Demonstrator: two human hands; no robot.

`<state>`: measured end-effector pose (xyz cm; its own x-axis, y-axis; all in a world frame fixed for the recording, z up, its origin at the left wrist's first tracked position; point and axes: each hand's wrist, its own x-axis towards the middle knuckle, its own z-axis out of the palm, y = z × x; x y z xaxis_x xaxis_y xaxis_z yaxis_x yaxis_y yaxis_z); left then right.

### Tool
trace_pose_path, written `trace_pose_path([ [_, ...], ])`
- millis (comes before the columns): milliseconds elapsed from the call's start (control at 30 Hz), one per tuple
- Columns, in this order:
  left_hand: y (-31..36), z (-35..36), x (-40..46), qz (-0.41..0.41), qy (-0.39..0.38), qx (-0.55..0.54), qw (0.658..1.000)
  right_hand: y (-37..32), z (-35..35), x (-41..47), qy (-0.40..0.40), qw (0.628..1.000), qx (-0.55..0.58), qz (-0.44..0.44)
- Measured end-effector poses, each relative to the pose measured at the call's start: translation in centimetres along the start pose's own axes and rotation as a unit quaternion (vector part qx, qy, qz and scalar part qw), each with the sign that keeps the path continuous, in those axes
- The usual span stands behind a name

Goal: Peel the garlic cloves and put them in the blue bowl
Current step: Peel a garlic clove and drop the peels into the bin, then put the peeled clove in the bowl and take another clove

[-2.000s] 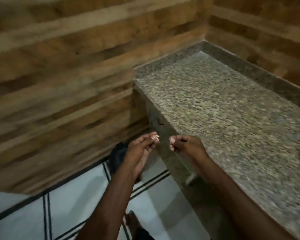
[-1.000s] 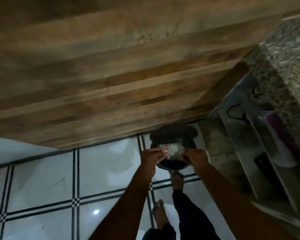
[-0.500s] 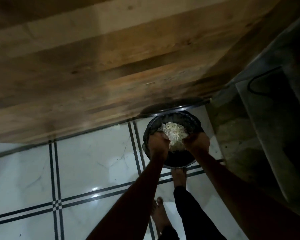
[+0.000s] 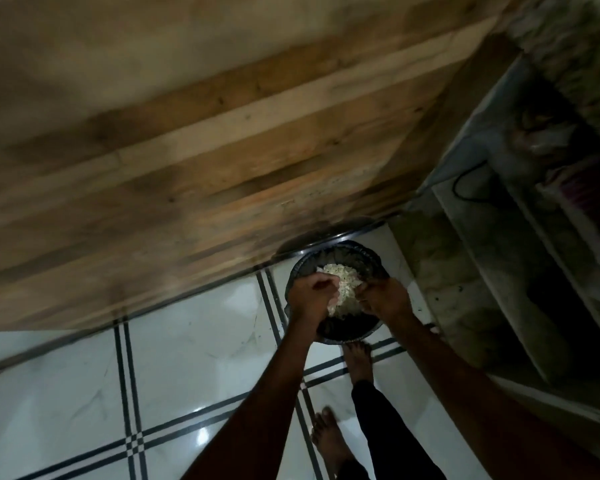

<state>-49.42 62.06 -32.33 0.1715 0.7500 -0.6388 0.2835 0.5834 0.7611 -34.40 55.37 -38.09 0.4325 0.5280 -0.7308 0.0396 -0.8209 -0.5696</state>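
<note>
I look down at a round black bin (image 4: 347,332) on the floor, its lid (image 4: 312,235) tipped up against the wall. A pale heap of garlic skins (image 4: 342,277) shows inside its mouth. My left hand (image 4: 310,294) and my right hand (image 4: 387,297) hang over the bin on either side of the heap, fingers curled into the skins. The light is dim and fine detail at the fingertips is lost. No blue bowl and no garlic clove is in view.
A wood-plank wall (image 4: 222,133) rises behind the bin. White floor tiles with dark lines (image 4: 153,375) spread to the left. My bare feet (image 4: 359,362) stand just below the bin. Shelves under a granite counter (image 4: 534,271) fill the right side.
My view swung from the granite counter down to the bin. Both hands went from pinching small bits in the air to hanging low over the bin with the skins.
</note>
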Motion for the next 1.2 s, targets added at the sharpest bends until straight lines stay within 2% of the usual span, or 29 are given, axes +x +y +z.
trace_pose_path([
  [33,1.7,-0.2,-2.3,-0.009,-0.012,-0.039,0.999,0.3,-0.9,-1.5,-0.001,0.999,0.054,0.003],
  [100,5.4,-0.4,-7.0,-0.012,-0.037,-0.092,0.995,-3.3,-3.9,-9.0,0.006,0.990,0.141,-0.013],
  [200,10.5,0.3,-14.6,0.007,-0.068,-0.126,0.990,-7.1,-9.0,-19.3,0.002,0.969,0.246,-0.034],
  [367,16.9,4.7,-26.5,0.048,-0.161,-0.125,0.978,-7.7,-18.2,-32.1,0.067,0.941,0.313,-0.108],
  [533,20.5,12.0,-37.3,0.081,-0.277,-0.101,0.952,-4.8,-28.8,-43.1,0.141,0.908,0.365,-0.148],
  [767,17.7,27.3,-50.6,0.107,-0.403,-0.011,0.909,9.0,-41.9,-54.4,0.258,0.850,0.432,-0.154],
  [1033,7.7,46.5,-61.9,0.084,-0.466,0.103,0.875,30.4,-54.7,-60.7,0.369,0.789,0.485,-0.081],
  [1133,3.7,51.8,-64.0,0.086,-0.464,0.153,0.868,36.7,-57.2,-60.8,0.396,0.784,0.477,-0.037],
  [1200,1.0,54.0,-64.7,0.128,-0.462,0.215,0.851,40.2,-57.8,-60.1,0.415,0.792,0.447,-0.004],
])
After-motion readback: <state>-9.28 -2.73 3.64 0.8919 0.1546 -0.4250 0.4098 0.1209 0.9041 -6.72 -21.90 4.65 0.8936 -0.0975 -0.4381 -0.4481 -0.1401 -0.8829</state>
